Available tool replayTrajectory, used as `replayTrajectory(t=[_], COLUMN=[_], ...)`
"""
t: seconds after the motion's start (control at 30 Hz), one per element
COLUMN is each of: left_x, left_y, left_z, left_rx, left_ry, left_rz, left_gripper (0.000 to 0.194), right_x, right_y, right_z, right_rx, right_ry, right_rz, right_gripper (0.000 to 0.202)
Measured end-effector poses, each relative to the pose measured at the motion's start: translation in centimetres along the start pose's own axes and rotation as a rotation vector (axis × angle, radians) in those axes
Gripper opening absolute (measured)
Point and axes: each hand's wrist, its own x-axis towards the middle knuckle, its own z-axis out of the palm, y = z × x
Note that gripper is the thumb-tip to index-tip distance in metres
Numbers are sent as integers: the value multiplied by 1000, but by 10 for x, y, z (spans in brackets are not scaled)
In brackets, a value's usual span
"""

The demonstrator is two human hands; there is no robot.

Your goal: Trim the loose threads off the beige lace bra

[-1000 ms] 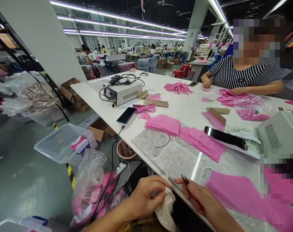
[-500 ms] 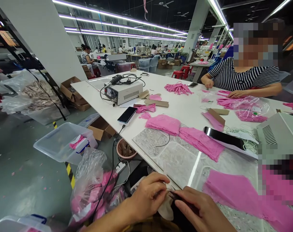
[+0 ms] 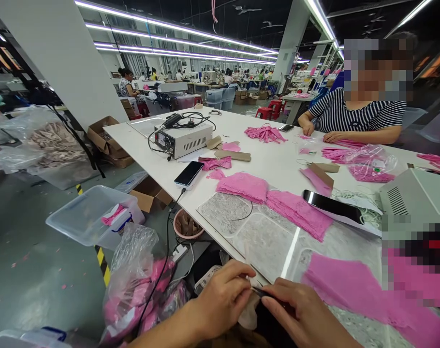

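At the near table edge, my left hand [image 3: 222, 295] pinches a strip of pale cream fabric [image 3: 249, 315] that hangs below its fingers. Closed round a dark, slender tool [image 3: 259, 292] is my right hand [image 3: 296, 309]; the tool's thin tip meets the fabric by my left fingertips. My fingers hide most of the tool, so its kind is unclear. Right of my hands lies a broad sheet of pink fabric [image 3: 345, 282]. Beyond them, on the clear mat [image 3: 265, 239], are a stack of pink lace pieces [image 3: 242, 187] and another pink pile [image 3: 298, 212].
A control box [image 3: 185, 137] with cables and a phone [image 3: 189, 173] rest on the white table. Another phone [image 3: 330, 205] lies further right. Across the table, a person in a striped top [image 3: 361, 116] handles pink strips. Bins and a bagged pink bundle [image 3: 133, 290] stand left.
The view has shifted slightly, moving the table and its contents a little leftward. Both hands keep their hold, with the tool's tip still at the cream fabric.
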Motion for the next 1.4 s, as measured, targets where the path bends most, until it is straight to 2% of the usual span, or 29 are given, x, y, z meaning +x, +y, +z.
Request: replayTrajectory(t=[0.2, 0.4, 0.53, 0.63, 0.77, 0.87, 0.97, 1.07, 1.2, 1.4], left_x=[2, 6, 8, 7, 7, 9, 11, 10, 9, 12], left_y=[0, 1, 0, -4, -6, -5, -5, -5, -5, -1], left_z=[0, 1, 3, 5, 4, 0, -2, -2, 0, -1], left_rx=[-68, -298, -356, -367, -383, -379, -280, -153, -145, -56], left_ry=[11, 24, 35, 32, -2, -28, -23, -47, -159, -151], left_rz=[-41, -348, -414, -423, -431, -432, -405, -396, -389, -367], left_gripper=[13, 13, 13, 13, 10, 7, 6, 7, 15, 13], right_x=[1, 6, 6, 5, 10, 20, 32, 39, 39, 37], right_y=[-5, -3, -4, -7, -2, 6, 10, 10, 5, 2], right_z=[-5, -5, -4, -7, -15, -14, -5, 3, 6, 5], right_rx=[13, 148, 219, 301, 490, 554, 633, 743, 721, 683], right_ry=[-8, 21, 13, 5, 99, 43, 5, 15, 33, 158], right_rz=[-24, -27, 8, -8, 65, 173, 214, 197, 134, 108], right_gripper=[40, 36, 35, 39, 47, 48, 46, 42, 34, 33])
